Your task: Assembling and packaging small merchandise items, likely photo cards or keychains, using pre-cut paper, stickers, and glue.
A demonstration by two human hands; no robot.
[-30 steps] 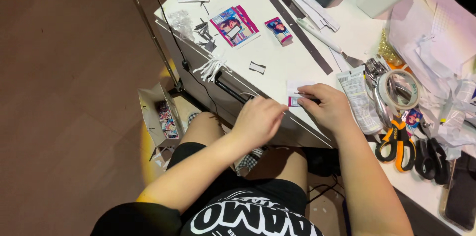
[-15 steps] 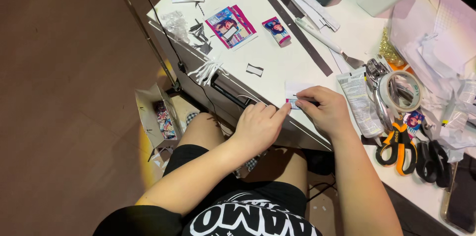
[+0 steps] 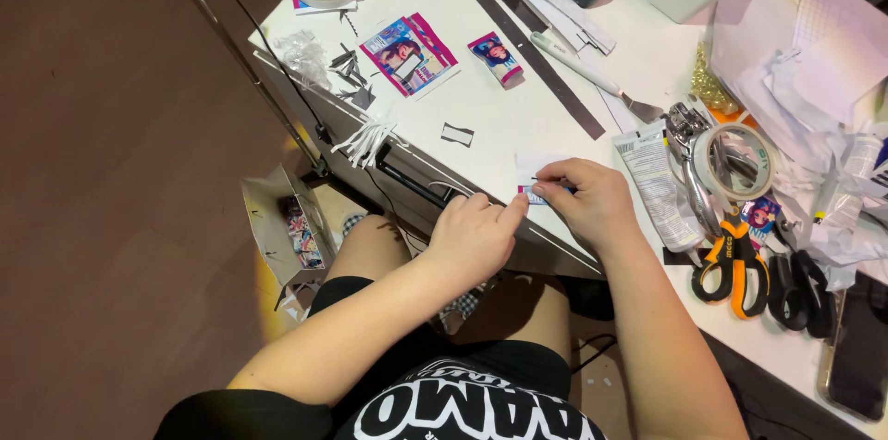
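Fingertips of both hands are meeting on a small white card (image 3: 534, 173) at the near edge of the white table (image 3: 481, 116). The right hand (image 3: 592, 204) is pinching the card's right side, fingers curled narrow, thumb and forefinger closing on it; a pink and blue bit is showing under the fingers. The left hand (image 3: 474, 238) is reaching in from the table edge, forefinger tip pressing the card's lower left corner, other fingers loosely curled, holding nothing else. The card is lying flat, just above the drawer front and its black handle (image 3: 407, 176). Just right of the right hand a white tube (image 3: 659, 185) is lying, and beyond it a tape roll (image 3: 735, 161) is sitting on metal tools. Orange scissors (image 3: 726, 255) and black scissors (image 3: 795, 287) are lying near the table's right edge, close together. Up the table from the card, a small black-edged scrap (image 3: 457, 134) is lying alone, a bundle of white strips (image 3: 367, 138) is hanging over the edge, and a picture packet (image 3: 410, 53) and a smaller picture card (image 3: 495, 57) are lying well apart from the hands. A long dark strip (image 3: 523, 42) is running diagonally across the table. On the floor to the left, a paper bag (image 3: 282, 223) is standing open beside the person's knee.
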